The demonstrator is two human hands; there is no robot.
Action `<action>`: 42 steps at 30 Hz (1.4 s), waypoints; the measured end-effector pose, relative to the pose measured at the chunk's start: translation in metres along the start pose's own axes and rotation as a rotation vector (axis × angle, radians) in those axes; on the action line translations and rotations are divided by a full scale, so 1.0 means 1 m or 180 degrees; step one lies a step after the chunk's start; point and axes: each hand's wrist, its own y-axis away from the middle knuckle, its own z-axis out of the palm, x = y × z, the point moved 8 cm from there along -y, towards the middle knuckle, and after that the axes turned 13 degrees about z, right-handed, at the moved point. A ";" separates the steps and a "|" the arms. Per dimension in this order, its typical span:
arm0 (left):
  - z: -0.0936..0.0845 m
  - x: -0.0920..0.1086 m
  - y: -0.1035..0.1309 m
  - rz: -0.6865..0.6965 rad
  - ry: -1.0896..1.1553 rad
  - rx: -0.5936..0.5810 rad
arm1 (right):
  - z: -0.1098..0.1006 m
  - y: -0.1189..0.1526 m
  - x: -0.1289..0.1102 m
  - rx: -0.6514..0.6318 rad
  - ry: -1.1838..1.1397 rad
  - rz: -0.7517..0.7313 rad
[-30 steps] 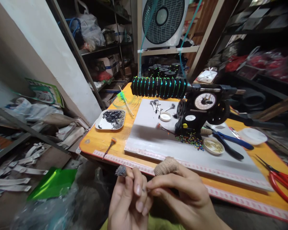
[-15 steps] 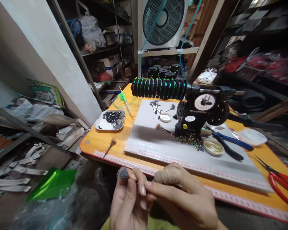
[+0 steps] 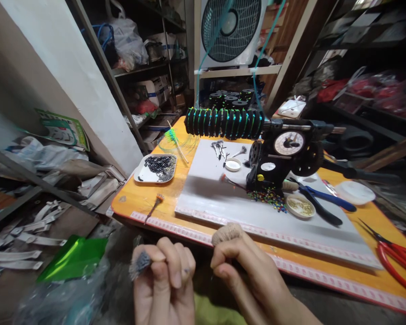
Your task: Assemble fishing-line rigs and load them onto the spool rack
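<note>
Before the near edge of the grey board (image 3: 203, 208), in the head view, two bare hands are held apart from each other. The left hand (image 3: 165, 275) has its thumb and forefinger closed on a small grey tuft (image 3: 142, 262), the other fingers curled in. The right hand (image 3: 250, 271) has its thumb and forefinger tips close together; whether they grip something fine, I cannot tell. A tan wrap (image 3: 227, 233) covers one of its fingers.

On the board stand a black machine (image 3: 269, 174) with a dial and a row of black rings (image 3: 223, 123), a small white dish (image 3: 232, 168), several grey-headed tufts (image 3: 218, 144) and scattered coloured beads (image 3: 270, 201). A dish of gold-coloured bits (image 3: 301, 206) and pliers (image 3: 336, 203) lie on its right part.

Left of the board, on the orange bench (image 3: 130, 198), are a white tray (image 3: 139, 175) of dark pieces and an orange-tipped bundle (image 3: 158, 200). Right of the board lie red-handled scissors (image 3: 383, 259). Behind it is a fan (image 3: 230, 27).
</note>
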 end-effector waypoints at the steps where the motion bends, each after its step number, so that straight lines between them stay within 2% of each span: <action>1: 0.001 -0.001 0.000 -0.0048 0.0018 -0.0022 | -0.001 -0.001 -0.002 -0.0022 -0.0058 -0.0005; 6: 0.004 -0.005 0.003 -0.0217 0.0064 -0.0062 | -0.004 -0.006 0.002 0.0135 -0.0254 0.0192; 13: 0.004 -0.010 0.004 -0.0396 0.0158 -0.0073 | -0.003 -0.003 0.014 0.0060 -0.0389 0.0482; 25: 0.000 -0.025 0.011 -0.1298 0.0396 0.0225 | -0.003 -0.004 0.009 0.0022 -0.0373 0.0387; 35: 0.005 -0.029 0.012 -0.1405 0.0525 0.0137 | -0.001 -0.003 0.012 -0.0080 -0.0456 0.0449; 42: 0.005 -0.033 0.015 -0.1548 0.0559 0.0205 | -0.002 -0.006 0.013 0.0092 -0.0761 0.0506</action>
